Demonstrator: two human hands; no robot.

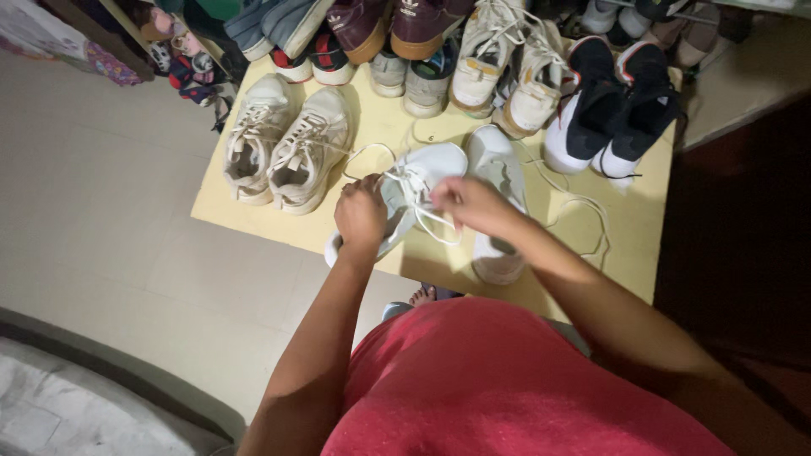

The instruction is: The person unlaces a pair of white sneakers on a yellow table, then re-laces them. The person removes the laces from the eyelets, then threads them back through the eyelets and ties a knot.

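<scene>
Watching both hands over white sneaker (422, 181) at near edge of yellow board (638, 245). Left hand (361, 214) curled tight, gripping sneaker's side, thumb pinching white lace (404, 181). Right hand (470, 201) fingers bunched, pinching same lace just above tongue. I see lace loops trailing left toward cream sneaker pair (287, 148). Second white sneaker (498, 181) lies just beside, its loose lace (583, 211) sprawled right across board. Black-and-white high-tops (612, 110) well apart, far right corner.

The person wears a red short-sleeved top of plain, slightly mottled fabric; both forearms are bare, with no watch or rings showing.
</scene>
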